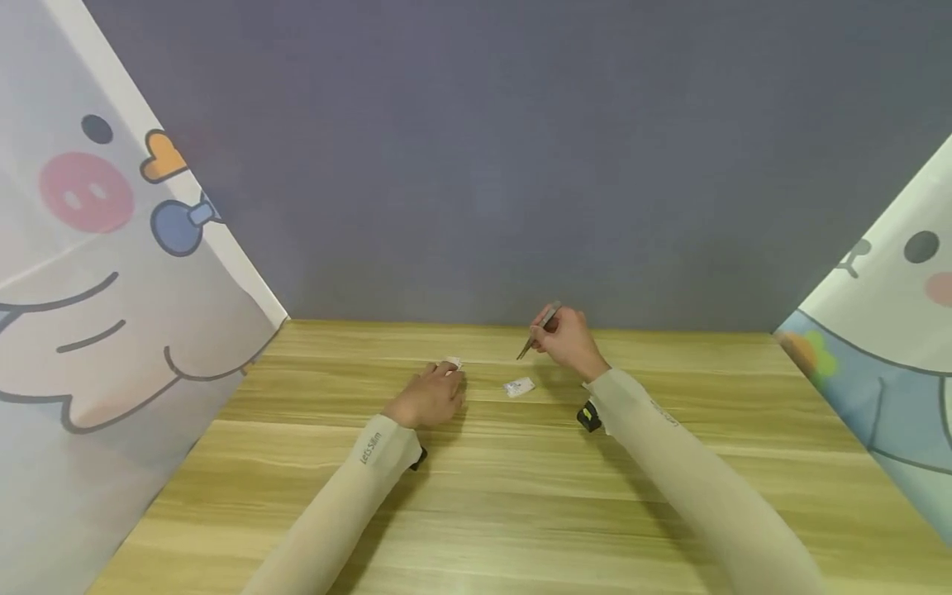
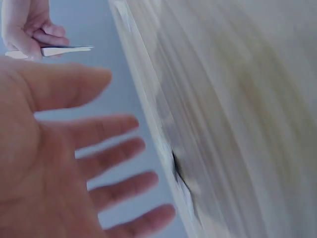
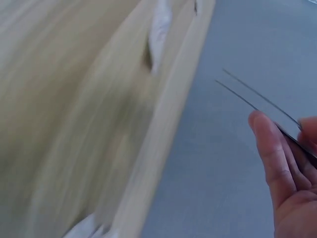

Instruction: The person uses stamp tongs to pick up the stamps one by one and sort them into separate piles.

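My right hand (image 1: 571, 340) pinches metal tweezers (image 1: 539, 329) between thumb and fingers, tips pointing down and left above the table. In the right wrist view the two tweezer tips stand apart with nothing between them. Below and left of them, a small white packet (image 1: 519, 387) with faint print lies on the wood. My left hand (image 1: 430, 395) is palm down over the table, and the left wrist view shows its fingers spread and straight. Just beyond its fingertips lies another white packet (image 1: 454, 362), partly covered by the hand in the head view.
The wood-grain table (image 1: 476, 496) ends at a grey wall (image 1: 476, 165). Panels with cartoon animals (image 1: 89, 248) flank both sides. A black wrist device (image 1: 589, 416) sits under the right sleeve. Close to that cuff, a third white packet (image 3: 84, 229) shows in the right wrist view.
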Action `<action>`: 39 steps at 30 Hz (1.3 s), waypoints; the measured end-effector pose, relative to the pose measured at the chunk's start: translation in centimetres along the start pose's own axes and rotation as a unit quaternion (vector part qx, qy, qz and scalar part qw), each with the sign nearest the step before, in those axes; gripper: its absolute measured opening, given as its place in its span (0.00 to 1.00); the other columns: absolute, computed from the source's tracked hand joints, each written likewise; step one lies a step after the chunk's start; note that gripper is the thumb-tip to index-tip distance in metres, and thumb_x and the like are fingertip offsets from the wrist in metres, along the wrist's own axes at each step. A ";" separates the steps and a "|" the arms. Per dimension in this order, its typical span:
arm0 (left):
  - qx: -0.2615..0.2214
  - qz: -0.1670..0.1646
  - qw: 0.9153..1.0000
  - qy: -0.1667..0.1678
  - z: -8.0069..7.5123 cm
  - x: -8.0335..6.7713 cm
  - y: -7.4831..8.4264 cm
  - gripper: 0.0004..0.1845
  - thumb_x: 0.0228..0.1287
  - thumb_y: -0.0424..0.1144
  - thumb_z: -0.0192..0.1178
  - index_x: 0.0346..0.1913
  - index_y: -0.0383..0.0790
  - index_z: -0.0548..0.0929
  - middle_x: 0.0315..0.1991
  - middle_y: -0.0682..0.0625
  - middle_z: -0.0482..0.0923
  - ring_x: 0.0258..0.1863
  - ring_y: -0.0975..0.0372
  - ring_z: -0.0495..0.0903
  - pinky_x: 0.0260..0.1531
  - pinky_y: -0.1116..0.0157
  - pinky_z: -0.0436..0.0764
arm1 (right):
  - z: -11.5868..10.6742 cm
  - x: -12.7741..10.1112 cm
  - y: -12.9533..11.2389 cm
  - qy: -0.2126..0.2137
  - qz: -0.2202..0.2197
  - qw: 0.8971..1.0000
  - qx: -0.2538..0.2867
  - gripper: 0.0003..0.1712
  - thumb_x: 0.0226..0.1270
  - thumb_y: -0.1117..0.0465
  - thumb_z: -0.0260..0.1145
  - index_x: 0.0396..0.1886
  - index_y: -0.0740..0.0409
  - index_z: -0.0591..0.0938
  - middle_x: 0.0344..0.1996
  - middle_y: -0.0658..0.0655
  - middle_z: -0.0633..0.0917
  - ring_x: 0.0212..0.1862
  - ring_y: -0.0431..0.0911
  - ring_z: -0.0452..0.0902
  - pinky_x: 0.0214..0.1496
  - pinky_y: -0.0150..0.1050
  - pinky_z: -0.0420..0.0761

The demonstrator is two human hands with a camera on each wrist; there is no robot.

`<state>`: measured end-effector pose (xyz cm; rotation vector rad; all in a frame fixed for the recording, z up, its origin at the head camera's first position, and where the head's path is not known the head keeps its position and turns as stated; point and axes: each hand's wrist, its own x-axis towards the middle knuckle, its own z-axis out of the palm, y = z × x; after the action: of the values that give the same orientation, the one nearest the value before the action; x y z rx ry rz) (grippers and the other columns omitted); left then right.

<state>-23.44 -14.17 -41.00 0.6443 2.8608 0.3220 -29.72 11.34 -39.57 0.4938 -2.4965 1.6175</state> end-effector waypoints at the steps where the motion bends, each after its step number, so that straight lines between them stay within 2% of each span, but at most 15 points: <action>1: -0.005 0.020 1.000 -0.002 0.1 0.1 0.4 0.24 0.72 0.44 0.49 0.67 0.39 0.68 0.69 0.43 0.59 0.68 0.46 0.54 0.62 0.42 0.59 | -0.4 -0.2 0.1 -0.005 0.002 1.000 -0.009 0.03 0.65 0.69 0.61 0.32 0.66 0.79 0.28 0.64 0.83 0.31 0.59 0.82 0.35 0.54 0.83; 5: -0.010 0.085 0.996 -0.027 0.5 0.7 2.2 0.24 0.73 0.44 0.47 0.68 0.40 0.68 0.69 0.46 0.60 0.68 0.49 0.55 0.63 0.43 0.58 | -1.4 -1.2 0.9 -0.022 0.009 0.999 -0.049 0.04 0.65 0.68 0.62 0.31 0.64 0.79 0.25 0.61 0.83 0.29 0.57 0.83 0.31 0.51 0.83; 8: -0.007 0.100 0.994 -0.049 0.8 1.1 3.5 0.23 0.74 0.45 0.47 0.68 0.43 0.68 0.69 0.50 0.60 0.69 0.53 0.54 0.64 0.44 0.56 | -1.7 -1.8 1.4 -0.024 0.009 0.998 -0.059 0.04 0.65 0.68 0.62 0.31 0.64 0.80 0.24 0.60 0.84 0.28 0.57 0.83 0.29 0.50 0.83; 14: 0.015 0.079 0.994 -0.078 1.2 1.4 4.9 0.23 0.74 0.47 0.47 0.68 0.45 0.69 0.70 0.52 0.59 0.70 0.54 0.52 0.65 0.46 0.56 | -1.0 -2.2 2.1 -0.037 0.010 0.997 -0.063 0.04 0.65 0.69 0.62 0.32 0.66 0.80 0.24 0.60 0.83 0.27 0.57 0.82 0.27 0.47 0.83; 18: 0.029 0.066 0.994 -0.080 1.4 1.6 5.4 0.24 0.73 0.48 0.47 0.68 0.43 0.69 0.70 0.52 0.59 0.70 0.54 0.54 0.65 0.46 0.56 | -0.6 -2.3 2.3 -0.034 0.011 0.996 -0.078 0.04 0.65 0.69 0.62 0.30 0.64 0.80 0.22 0.57 0.82 0.26 0.56 0.82 0.25 0.44 0.83; 22: 0.030 0.062 0.995 -0.076 1.5 1.7 5.8 0.24 0.73 0.48 0.48 0.67 0.43 0.69 0.69 0.52 0.59 0.69 0.54 0.55 0.64 0.45 0.56 | -0.4 -2.4 2.1 -0.034 0.014 0.997 -0.066 0.03 0.65 0.69 0.62 0.31 0.64 0.79 0.23 0.59 0.82 0.27 0.58 0.82 0.28 0.47 0.83; 28: 0.031 0.067 0.994 -0.076 1.6 1.9 5.9 0.25 0.73 0.48 0.49 0.67 0.42 0.69 0.69 0.51 0.59 0.69 0.54 0.55 0.64 0.44 0.56 | 0.0 -2.6 1.7 -0.030 0.018 0.998 -0.049 0.03 0.64 0.69 0.63 0.33 0.66 0.78 0.24 0.60 0.82 0.28 0.59 0.82 0.28 0.46 0.83; 36: 0.017 0.064 0.995 -0.081 1.5 1.7 5.8 0.26 0.73 0.49 0.48 0.68 0.43 0.67 0.69 0.51 0.58 0.70 0.54 0.53 0.65 0.44 0.54 | -0.4 -3.0 1.3 -0.007 -0.007 0.999 -0.034 0.02 0.64 0.70 0.63 0.33 0.64 0.77 0.26 0.60 0.82 0.27 0.53 0.81 0.31 0.50 0.83; 39: 0.012 0.070 0.995 -0.076 1.5 1.6 5.6 0.25 0.73 0.49 0.48 0.68 0.42 0.68 0.69 0.51 0.59 0.69 0.54 0.54 0.65 0.46 0.56 | -0.8 -3.2 1.1 -0.003 -0.012 1.000 -0.022 0.02 0.65 0.70 0.63 0.33 0.65 0.77 0.26 0.61 0.82 0.28 0.57 0.82 0.32 0.51 0.83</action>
<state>-22.29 -8.29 -41.25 0.8375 2.6846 0.2483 -27.16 13.09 -41.12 0.5227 -2.5157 1.5506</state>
